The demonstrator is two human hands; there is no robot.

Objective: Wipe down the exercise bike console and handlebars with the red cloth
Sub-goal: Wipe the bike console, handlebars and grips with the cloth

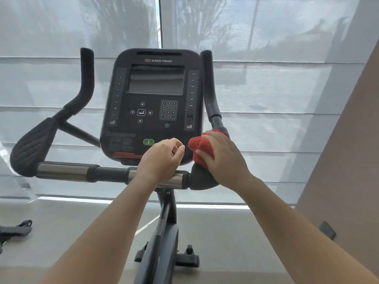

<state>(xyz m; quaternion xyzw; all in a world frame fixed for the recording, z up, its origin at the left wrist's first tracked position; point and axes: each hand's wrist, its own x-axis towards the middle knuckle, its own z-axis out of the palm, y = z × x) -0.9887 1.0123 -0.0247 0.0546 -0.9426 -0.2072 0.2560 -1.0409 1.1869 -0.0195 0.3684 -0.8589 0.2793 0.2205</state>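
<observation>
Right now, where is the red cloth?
In the head view, the red cloth is bunched under the right hand on the right handlebar, low beside the console.

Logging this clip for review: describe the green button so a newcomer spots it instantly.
Find the black console between the bike's handlebars. Below its dark screen and number keypad, just above the left hand, sits the green button. It is the only green control; surrounding keys are grey, the strip beneath red.

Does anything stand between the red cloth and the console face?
Yes: the left hand sits before the console's lower edge, beside the red cloth that the right hand holds on the right handlebar. Nothing covers the screen.
</observation>
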